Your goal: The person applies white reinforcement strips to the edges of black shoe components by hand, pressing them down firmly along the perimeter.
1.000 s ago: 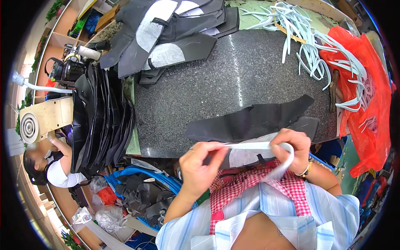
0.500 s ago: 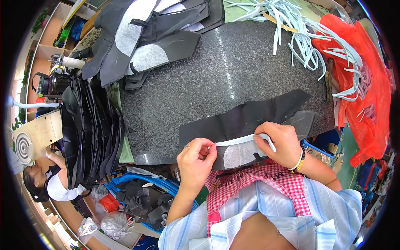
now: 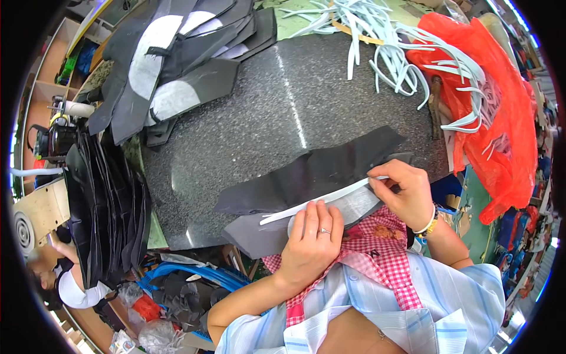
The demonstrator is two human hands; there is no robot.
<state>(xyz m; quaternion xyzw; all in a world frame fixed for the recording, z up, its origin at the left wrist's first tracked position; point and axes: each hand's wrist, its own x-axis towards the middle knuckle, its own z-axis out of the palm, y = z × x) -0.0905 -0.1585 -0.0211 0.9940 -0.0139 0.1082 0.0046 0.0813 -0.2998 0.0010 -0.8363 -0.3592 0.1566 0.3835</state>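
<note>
A long pale-blue strip (image 3: 282, 215) lies along the seam of a black sheet piece (image 3: 312, 167) at the near edge of the table. My right hand (image 3: 408, 192) pinches the strip's right end between thumb and fingertips. My left hand (image 3: 312, 236), wearing a ring, rests with its fingers stretched flat just below the strip, pressing on the dark grey lower flap (image 3: 247, 235). A whitish patch (image 3: 356, 206) on that flap is partly hidden under the left hand. The strip's left end lies free.
Black cut pieces with white patches (image 3: 177, 97) are heaped at the far left, above a stack of folded black sheets (image 3: 106, 206). Loose pale strips (image 3: 383, 41) and a red plastic bag (image 3: 501, 141) lie far right. A blue basket (image 3: 159, 271) stands below left; another person (image 3: 82, 283) sits beyond.
My left hand has let go of the strip's left end and moved right, flattening onto the flap. The right hand now pinches the strip at its right end. The view has shifted.
</note>
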